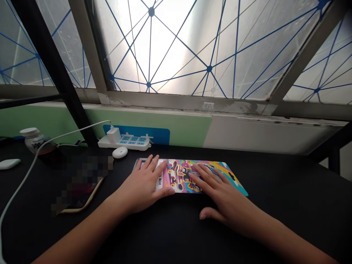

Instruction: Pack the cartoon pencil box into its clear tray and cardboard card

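Window (176,47): frosted panes with blue line pattern, spans the whole back.

Desk (275,209): black, runs the full width under the window.

Box (180,176): flat, brightly printed, lying face up on the desk at centre, its long side towards the person. Both ends are partly covered by hands.

Left hand (143,187): palm down on the box's left end, fingers spread, thumb along the near edge. Right hand (222,198): palm down on the right part, fingers spread, thumb off the box on the desk. Neither grip is closed on anything; both are wide and flat, pressing rather than holding.

Behind the box: power strip (129,142) against the wall with a charger (113,135) plugged in. Its cable (24,176) trails left and forward across the desk. Bottle (34,141) at far left.

Risk, my judgement: with only flat palms on it, the box may skid on the desk. A shove away would send it into the near pod (120,152), just behind its left corner. The left forearm lies near the cable; a snag could tug the charger.

Count: one box, two hands, one strip, one charger, one cable, one bottle, two white pods (second one (8,164) at left edge).
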The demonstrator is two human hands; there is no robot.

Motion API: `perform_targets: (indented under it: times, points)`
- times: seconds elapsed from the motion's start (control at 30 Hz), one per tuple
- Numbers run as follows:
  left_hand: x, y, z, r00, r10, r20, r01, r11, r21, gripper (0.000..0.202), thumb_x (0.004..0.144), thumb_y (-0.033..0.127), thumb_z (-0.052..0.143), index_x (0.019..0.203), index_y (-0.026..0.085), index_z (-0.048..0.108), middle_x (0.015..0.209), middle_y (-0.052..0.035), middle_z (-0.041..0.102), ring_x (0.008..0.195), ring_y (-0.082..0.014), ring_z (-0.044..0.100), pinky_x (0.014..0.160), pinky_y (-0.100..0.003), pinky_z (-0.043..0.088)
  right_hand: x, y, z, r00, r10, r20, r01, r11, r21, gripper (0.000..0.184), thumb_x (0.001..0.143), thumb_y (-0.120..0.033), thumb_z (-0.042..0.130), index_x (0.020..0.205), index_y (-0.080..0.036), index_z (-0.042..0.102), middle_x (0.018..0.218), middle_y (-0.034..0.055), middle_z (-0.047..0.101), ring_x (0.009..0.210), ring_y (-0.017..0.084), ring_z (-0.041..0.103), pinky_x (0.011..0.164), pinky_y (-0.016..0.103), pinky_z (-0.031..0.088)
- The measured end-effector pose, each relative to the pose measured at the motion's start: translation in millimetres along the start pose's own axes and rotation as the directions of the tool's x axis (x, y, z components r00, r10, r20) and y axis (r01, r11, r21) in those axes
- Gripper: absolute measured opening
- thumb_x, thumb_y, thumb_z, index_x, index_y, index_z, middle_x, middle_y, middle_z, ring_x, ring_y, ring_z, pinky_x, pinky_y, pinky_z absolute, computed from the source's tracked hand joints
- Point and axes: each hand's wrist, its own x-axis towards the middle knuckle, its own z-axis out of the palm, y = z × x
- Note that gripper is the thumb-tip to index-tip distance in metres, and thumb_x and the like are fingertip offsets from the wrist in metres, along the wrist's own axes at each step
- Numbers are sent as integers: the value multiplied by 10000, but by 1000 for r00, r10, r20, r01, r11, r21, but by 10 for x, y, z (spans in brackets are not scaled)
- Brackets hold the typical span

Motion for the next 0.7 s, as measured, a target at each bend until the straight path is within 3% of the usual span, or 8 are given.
perform_targets:
  times: [0.17, 0.5, 0.6, 0.7]
  points:
    - [32, -36, -29, 1000, -10, 28, 10, 1000, -13, 967, 866, 856, 280, 1589, 214, 259, 1660, -124, 161, 1531, -361, 99, 1198, -600, 132, -3, 91, -9, 998, 16, 61, -19, 998, 55, 594, 987, -421, 548, 1543, -371, 343, 1583, 22, 395, 1461, 317, 344, 1162, 569, 335]
    - [39, -114, -61, 999, 3, 51, 1, 998, -65, 854, 920, 791, 289, 1578, 247, 290, 1664, -69, 159, 1535, -312, 124, 1217, -554, 138, -286, 504, -261, 995, 49, 91, -57, 994, 91, 532, 889, -257, 620, 1409, -356, 566, 1455, 15, 576, 1308, 304, 561, 1048, 472, 513]
    - [39, -123, -77, 999, -11, 44, 13, 999, -50, 754, 972, 707, 285, 1565, 242, 327, 1660, -65, 187, 1536, -297, 131, 1216, -553, 144, -278, 487, -268, 997, 66, 50, -68, 997, 45, 522, 838, -320, 702, 1353, -326, 619, 1368, 46, 653, 1253, 330, 604, 1044, 525, 503]
    - [48, -90, -65, 1000, -25, 4, 25, 999, -32, 646, 1012, 589, 310, 1530, 212, 394, 1643, -94, 251, 1529, -300, 169, 1206, -564, 177, -153, 302, -225, 998, 56, 2, -56, 998, -32, 597, 874, -475, 683, 1426, -300, 541, 1418, 94, 608, 1320, 353, 537, 1114, 633, 377]
